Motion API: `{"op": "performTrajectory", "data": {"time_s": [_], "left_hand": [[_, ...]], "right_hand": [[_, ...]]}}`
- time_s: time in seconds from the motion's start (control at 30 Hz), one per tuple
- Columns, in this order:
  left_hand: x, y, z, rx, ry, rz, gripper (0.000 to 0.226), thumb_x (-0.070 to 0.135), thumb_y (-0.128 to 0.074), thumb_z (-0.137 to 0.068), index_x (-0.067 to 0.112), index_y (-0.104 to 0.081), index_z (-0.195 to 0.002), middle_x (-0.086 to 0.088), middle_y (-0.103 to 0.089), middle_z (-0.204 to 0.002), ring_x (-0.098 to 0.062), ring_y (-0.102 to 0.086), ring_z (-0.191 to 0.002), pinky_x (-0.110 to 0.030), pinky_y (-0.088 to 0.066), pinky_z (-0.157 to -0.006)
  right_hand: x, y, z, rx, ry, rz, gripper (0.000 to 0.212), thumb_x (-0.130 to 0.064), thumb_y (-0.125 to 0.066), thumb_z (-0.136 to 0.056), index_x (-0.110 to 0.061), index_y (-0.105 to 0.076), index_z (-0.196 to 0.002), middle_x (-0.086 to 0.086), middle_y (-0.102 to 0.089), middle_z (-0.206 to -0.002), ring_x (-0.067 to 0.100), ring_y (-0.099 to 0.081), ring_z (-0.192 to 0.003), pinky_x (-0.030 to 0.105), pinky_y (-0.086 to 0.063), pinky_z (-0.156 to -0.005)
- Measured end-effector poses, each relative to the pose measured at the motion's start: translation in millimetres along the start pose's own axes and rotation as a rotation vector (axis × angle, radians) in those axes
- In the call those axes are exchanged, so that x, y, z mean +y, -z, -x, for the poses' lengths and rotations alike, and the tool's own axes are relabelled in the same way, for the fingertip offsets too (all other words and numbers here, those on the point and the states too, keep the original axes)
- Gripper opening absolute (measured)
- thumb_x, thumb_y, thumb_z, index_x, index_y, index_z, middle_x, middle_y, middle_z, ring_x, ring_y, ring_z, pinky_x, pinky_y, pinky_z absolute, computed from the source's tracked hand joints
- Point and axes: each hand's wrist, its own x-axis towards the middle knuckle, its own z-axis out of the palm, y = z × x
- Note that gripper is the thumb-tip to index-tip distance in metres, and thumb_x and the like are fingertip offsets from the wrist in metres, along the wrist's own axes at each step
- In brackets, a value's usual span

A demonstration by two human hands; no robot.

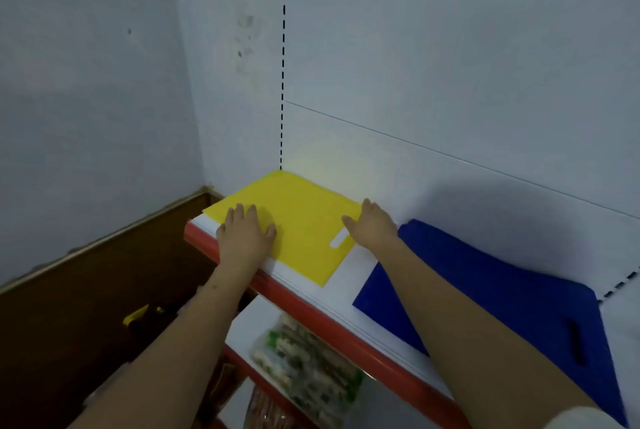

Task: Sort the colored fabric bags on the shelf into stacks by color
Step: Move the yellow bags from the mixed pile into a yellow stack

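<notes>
A yellow fabric bag (300,220) lies flat in the left back corner of the white shelf (346,293), its cut-out handle facing right. My left hand (246,231) rests palm down on the bag's left front part, fingers spread. My right hand (372,224) lies flat against the bag's right edge, by the handle slot. A blue fabric bag (512,293) lies flat on the same shelf to the right, partly under my right forearm, its handle slot at the far right.
The shelf has a red front edge (311,310) and white back panels (450,82). On a lower shelf lies a clear packet of greenish goods (304,359). A dark brown floor (86,290) and a pale wall are to the left.
</notes>
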Motion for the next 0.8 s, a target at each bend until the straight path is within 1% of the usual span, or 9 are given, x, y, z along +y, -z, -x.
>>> {"op": "performTrajectory", "data": {"time_s": [0.17,0.23,0.33,0.4,0.43,0.53,0.63,0.7,0.8], "left_hand": [[-36,3,-49,-0.062,-0.011,-0.163,0.087,0.069,-0.037,-0.093,0.016,-0.014,-0.157,-0.011,-0.008,-0.165,-0.027,-0.008,-0.152,-0.051,-0.017,-0.119],[-49,9,-63,-0.108,0.015,-0.198,0.088,0.073,-0.032,-0.092,0.016,-0.016,-0.157,-0.008,-0.009,-0.165,-0.026,-0.008,-0.152,-0.052,-0.014,-0.120],[-53,8,-68,-0.138,-0.027,-0.231,0.070,0.066,-0.032,-0.096,0.019,-0.040,-0.147,-0.007,-0.030,-0.158,-0.026,-0.023,-0.148,-0.053,-0.017,-0.118],[-45,5,-64,-0.063,-0.113,-0.260,0.049,0.051,-0.037,-0.101,0.018,-0.056,-0.131,-0.009,-0.048,-0.142,-0.026,-0.039,-0.136,-0.051,-0.024,-0.116],[-40,6,-60,-0.030,-0.147,-0.282,0.041,0.044,-0.038,-0.102,0.017,-0.060,-0.125,-0.009,-0.053,-0.133,-0.026,-0.046,-0.129,-0.048,-0.027,-0.114],[-29,11,-51,-0.003,-0.186,-0.274,0.031,0.029,-0.040,-0.104,0.012,-0.065,-0.111,-0.010,-0.061,-0.114,-0.029,-0.057,-0.111,-0.038,-0.039,-0.096],[-26,16,-43,-0.001,-0.214,0.047,0.023,0.017,-0.046,-0.100,0.011,-0.061,-0.084,-0.010,-0.062,-0.084,-0.035,-0.061,-0.088,-0.034,-0.038,-0.065],[-22,26,-34,-0.001,-0.230,0.376,0.021,0.009,-0.045,-0.098,0.015,-0.062,-0.086,-0.005,-0.057,-0.072,-0.031,-0.058,-0.076,-0.033,-0.033,-0.058],[-12,48,-16,-0.012,-0.168,0.837,0.042,0.005,-0.040,-0.100,0.024,-0.062,-0.130,0.001,-0.068,-0.113,-0.019,-0.062,-0.099,-0.034,-0.050,-0.084]], "right_hand": [[2,-23,-22,-0.164,0.002,0.169,0.081,-0.059,-0.023,-0.102,-0.007,0.007,-0.156,0.015,0.010,-0.164,0.034,0.003,-0.151,0.045,-0.008,-0.122],[2,-20,-26,-0.175,0.007,0.181,0.081,-0.058,-0.024,-0.102,-0.005,0.003,-0.157,0.017,0.006,-0.164,0.032,0.001,-0.151,0.042,-0.009,-0.122],[-1,-18,-27,-0.140,0.010,0.153,0.074,-0.054,-0.034,-0.102,-0.003,-0.020,-0.154,0.017,-0.019,-0.161,0.031,-0.023,-0.146,0.039,-0.026,-0.115],[-6,-19,-26,-0.065,0.032,0.143,0.052,-0.048,-0.041,-0.102,-0.007,-0.052,-0.132,0.013,-0.051,-0.138,0.029,-0.048,-0.126,0.035,-0.043,-0.092],[-10,-21,-24,-0.015,0.034,0.145,0.039,-0.043,-0.045,-0.101,-0.010,-0.061,-0.114,0.011,-0.060,-0.122,0.027,-0.056,-0.113,0.032,-0.044,-0.078],[-18,-22,-15,0.122,0.036,0.186,0.034,-0.027,-0.051,-0.100,-0.016,-0.051,-0.068,0.002,-0.057,-0.081,0.023,-0.062,-0.088,0.028,-0.034,-0.055],[-18,-13,-6,0.145,0.071,0.029,0.034,-0.023,-0.049,-0.101,-0.013,-0.052,-0.069,0.001,-0.050,-0.074,0.023,-0.057,-0.081,0.030,-0.034,-0.057],[-17,2,6,0.164,0.098,-0.174,0.034,-0.027,-0.047,-0.103,-0.009,-0.055,-0.076,0.005,-0.053,-0.076,0.027,-0.056,-0.081,0.033,-0.032,-0.061],[-18,29,33,0.168,0.042,-0.562,0.040,-0.034,-0.041,-0.106,-0.003,-0.064,-0.096,0.022,-0.062,-0.084,0.033,-0.067,-0.082,0.041,-0.053,-0.072]]}}
